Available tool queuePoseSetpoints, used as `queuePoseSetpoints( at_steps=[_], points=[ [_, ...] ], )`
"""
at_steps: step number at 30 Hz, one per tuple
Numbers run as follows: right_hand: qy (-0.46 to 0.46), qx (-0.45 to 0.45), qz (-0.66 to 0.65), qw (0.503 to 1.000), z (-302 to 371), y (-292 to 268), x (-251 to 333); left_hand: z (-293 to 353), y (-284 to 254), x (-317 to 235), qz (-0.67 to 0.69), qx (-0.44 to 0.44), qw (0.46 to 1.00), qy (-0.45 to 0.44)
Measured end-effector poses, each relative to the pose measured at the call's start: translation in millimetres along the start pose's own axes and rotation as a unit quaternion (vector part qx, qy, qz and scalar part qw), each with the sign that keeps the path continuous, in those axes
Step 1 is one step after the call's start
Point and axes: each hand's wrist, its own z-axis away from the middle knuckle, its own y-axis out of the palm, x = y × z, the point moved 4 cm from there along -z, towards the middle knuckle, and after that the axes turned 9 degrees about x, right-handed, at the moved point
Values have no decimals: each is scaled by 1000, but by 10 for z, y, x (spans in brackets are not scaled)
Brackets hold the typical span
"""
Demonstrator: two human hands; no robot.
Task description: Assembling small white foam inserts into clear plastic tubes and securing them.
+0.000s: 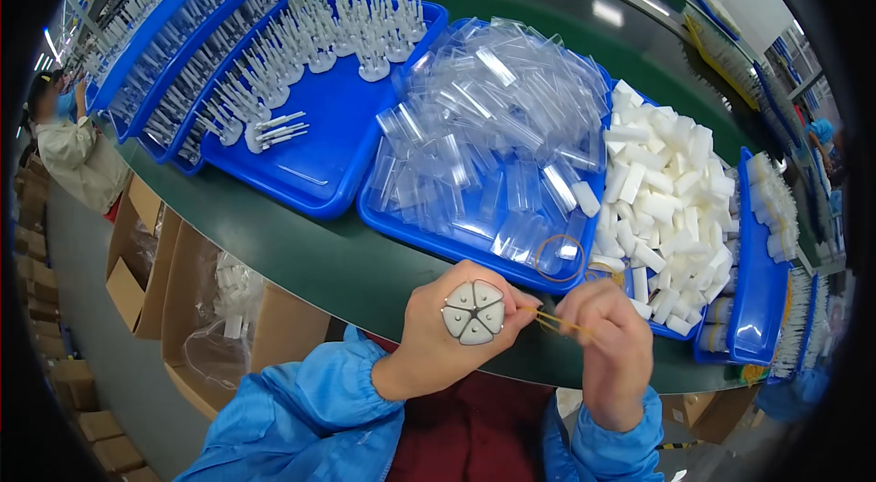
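My left hand (456, 336) and my right hand (610, 341) meet just below the near edge of the green table (301, 245). Between their fingertips they stretch a thin yellow rubber band (558, 321). A grey, five-lobed flower-shaped patch (473, 310) sits on the back of my left hand. Both sleeves are light blue. Just above the hands lies a blue tray (401, 208) heaped with clear plastic sleeves (497, 126); another rubber band (558, 258) rests at its near right corner.
A blue tray (319, 163) of white pronged plastic parts sits at the left, with more such trays behind it. At the right, a tray holds white foam blocks (671, 199). Cardboard boxes (137, 272) stand on the floor at left. A person (68, 154) works at far left.
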Motion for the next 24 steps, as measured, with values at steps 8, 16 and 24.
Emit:
queuePoseSetpoints(
  at_steps=[8, 16, 24],
  points=[
    [-202, 69, 394, 894, 65, -67, 88, -122, 192, 29, 67, 209, 950, -221],
    [-105, 220, 513, 823, 43, -168, 136, -60, 295, -49, -191, 297, 922, -156],
    [-268, 267, 351, 857, 452, 138, 231, -31, 90, 27, 183, 209, 892, -356]
  ],
)
